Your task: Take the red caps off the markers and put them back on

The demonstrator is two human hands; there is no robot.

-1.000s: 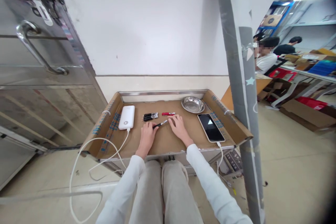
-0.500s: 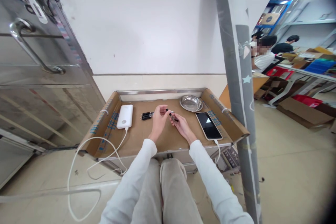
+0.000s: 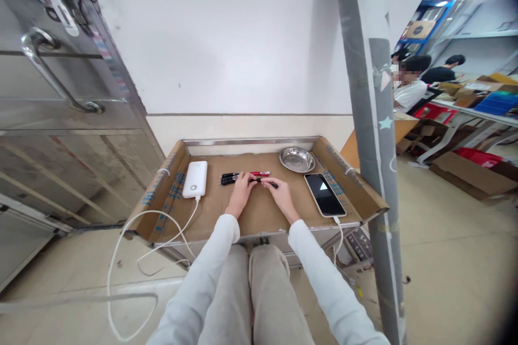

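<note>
My left hand [image 3: 242, 187] and my right hand [image 3: 281, 195] meet over the middle of the cardboard-covered table top [image 3: 220, 215]. Fingers of both hands pinch a slim black pen [image 3: 275, 185], one at each part of its length. Several pens [image 3: 227, 178] with dark barrels lie side by side just left of and behind my left hand, which partly covers them. One of these shows a red part [image 3: 264, 173] beyond my fingertips. The pen's middle is partly hidden by my fingers.
A white power bank [image 3: 195, 179] with a cable lies at the left. To the right are a round metal dish [image 3: 297, 159] and a phone [image 3: 325, 194] with its cable. A wrapped grey pole [image 3: 374, 118] stands beside the table. People sit at the far right.
Both hands have come down closer to the table with the pen, and it now lies flatter. The red part of a pen behind them has come into view.
</note>
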